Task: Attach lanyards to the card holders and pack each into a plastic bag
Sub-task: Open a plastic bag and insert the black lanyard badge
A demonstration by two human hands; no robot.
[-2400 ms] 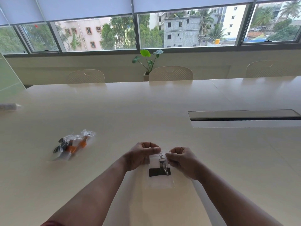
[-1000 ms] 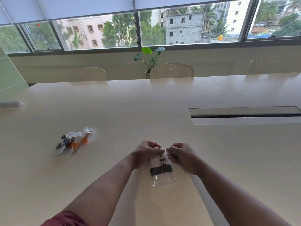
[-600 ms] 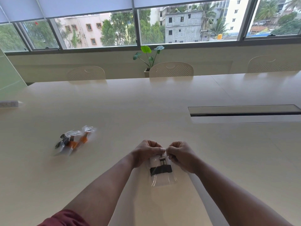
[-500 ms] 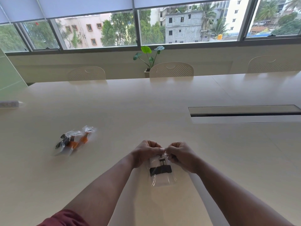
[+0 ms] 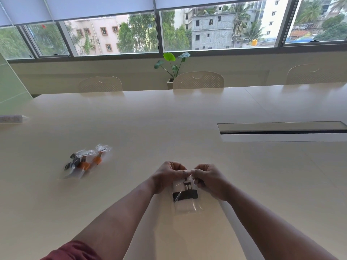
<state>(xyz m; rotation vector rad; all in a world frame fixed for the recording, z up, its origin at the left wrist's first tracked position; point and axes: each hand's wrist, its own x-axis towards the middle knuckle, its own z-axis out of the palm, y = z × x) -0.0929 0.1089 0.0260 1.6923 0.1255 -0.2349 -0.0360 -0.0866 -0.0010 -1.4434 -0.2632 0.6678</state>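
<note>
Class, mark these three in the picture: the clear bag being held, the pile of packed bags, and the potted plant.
clear bag (image 5: 187, 205): head view, on its lower clear part.
pile of packed bags (image 5: 84, 162): head view, on its middle.
potted plant (image 5: 169, 56): head view, on the big green leaf.

We're in an office meeting room: one long pale conference table (image 5: 169, 119) with a cable slot (image 5: 281, 131), matching perforated chairs (image 5: 198, 80) tucked along the far side, roller blinds (image 5: 93, 6), a potted plant (image 5: 173, 66) beneath wide windows (image 5: 216, 30).
</note>
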